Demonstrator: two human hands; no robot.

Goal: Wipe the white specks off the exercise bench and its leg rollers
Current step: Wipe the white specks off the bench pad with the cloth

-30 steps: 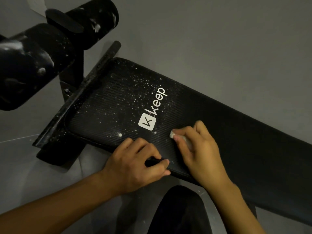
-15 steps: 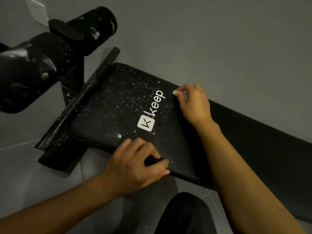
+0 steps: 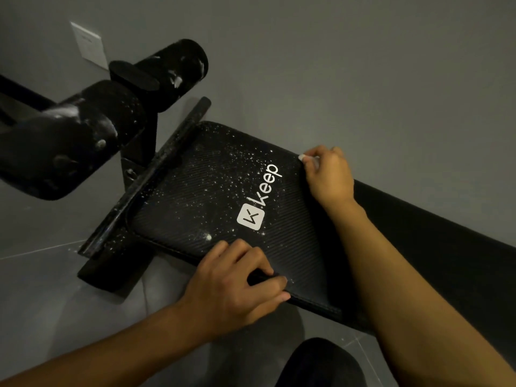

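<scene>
bench: we see it at centre, specks thick toward 11 o'clock of its logo
right hand: 1 o'clock, pinching a white wad at the far edge
left hand: 6 o'clock, gripping our near edge
rollers: 10 o'clock, speckled, behind a crossbar

Black bench on floor, white specks over its pad, left hand gripping near edge, right hand pinching wad at far edge.

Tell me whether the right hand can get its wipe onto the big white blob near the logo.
Probably yes. The right hand, pinching the wipe at the far edge of the pad, has only open pad between it and the blob; the left hand grips the near edge close by and might crowd it.
</scene>
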